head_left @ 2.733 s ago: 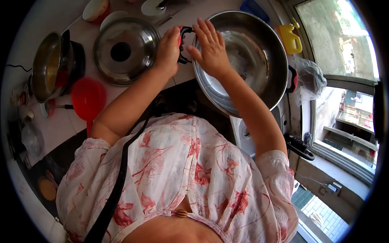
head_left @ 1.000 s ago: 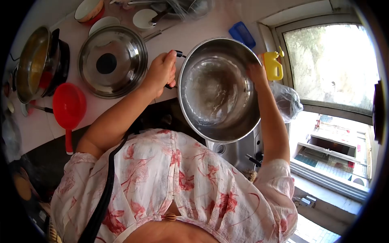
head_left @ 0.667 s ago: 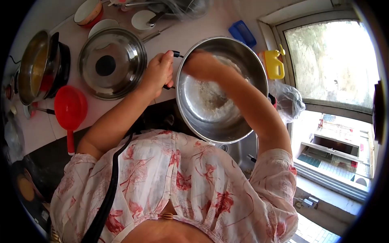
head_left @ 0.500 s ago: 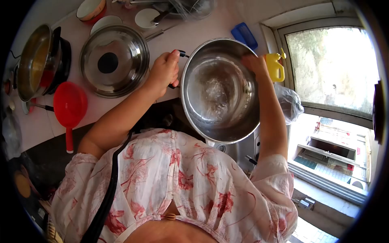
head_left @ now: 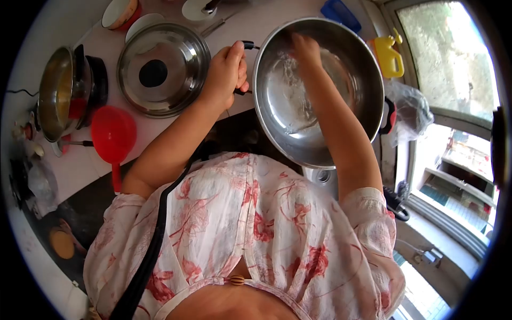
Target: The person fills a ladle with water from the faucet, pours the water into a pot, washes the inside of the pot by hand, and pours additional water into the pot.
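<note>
While gripping the big steel pot (head_left: 362, 80) by its left handle (head_left: 248, 45) with closed fingers (head_left: 242, 77) of the left hand (head_left: 229, 72), reaching over the near rim with the right hand (head_left: 305, 50). Down inside by the far-left wall, closer to the left handle than to the opposite handle (head_left: 390, 114); only pot wall between both hands. Cannot tell whether curled or spread on the right, nor whether touching steel: too blurred. Round pot, hence no long axis; open toward the camera, overlapping the sink (head_left: 322, 176) in view, right of the lid (head_left: 181, 88). Versus half a second ago: shifted from right wall to far-left with the right hand; unchanged in left grip. Now also showing: opposite handle, beside the plastic bag (head_left: 410, 109).
</note>
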The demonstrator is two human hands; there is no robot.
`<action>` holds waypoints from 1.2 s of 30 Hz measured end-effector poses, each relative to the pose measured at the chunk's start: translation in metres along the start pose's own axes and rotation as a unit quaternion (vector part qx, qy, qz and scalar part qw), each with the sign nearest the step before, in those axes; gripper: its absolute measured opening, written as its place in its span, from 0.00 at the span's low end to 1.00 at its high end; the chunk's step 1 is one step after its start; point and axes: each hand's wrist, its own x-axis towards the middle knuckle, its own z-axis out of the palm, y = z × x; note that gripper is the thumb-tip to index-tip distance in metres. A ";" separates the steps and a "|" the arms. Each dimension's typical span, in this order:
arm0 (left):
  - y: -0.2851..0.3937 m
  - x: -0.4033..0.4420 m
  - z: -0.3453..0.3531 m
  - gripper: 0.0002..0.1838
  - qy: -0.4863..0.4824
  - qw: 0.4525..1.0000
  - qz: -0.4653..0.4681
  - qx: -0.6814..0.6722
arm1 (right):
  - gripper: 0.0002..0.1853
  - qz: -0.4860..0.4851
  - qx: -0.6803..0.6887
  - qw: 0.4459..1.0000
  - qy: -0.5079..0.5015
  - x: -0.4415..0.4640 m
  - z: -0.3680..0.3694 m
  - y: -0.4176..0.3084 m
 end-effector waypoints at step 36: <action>-0.004 0.000 0.008 0.15 0.034 0.999 0.004 -0.014 | 0.22 -0.273 -0.845 0.408 -0.212 -0.103 -0.219 -0.037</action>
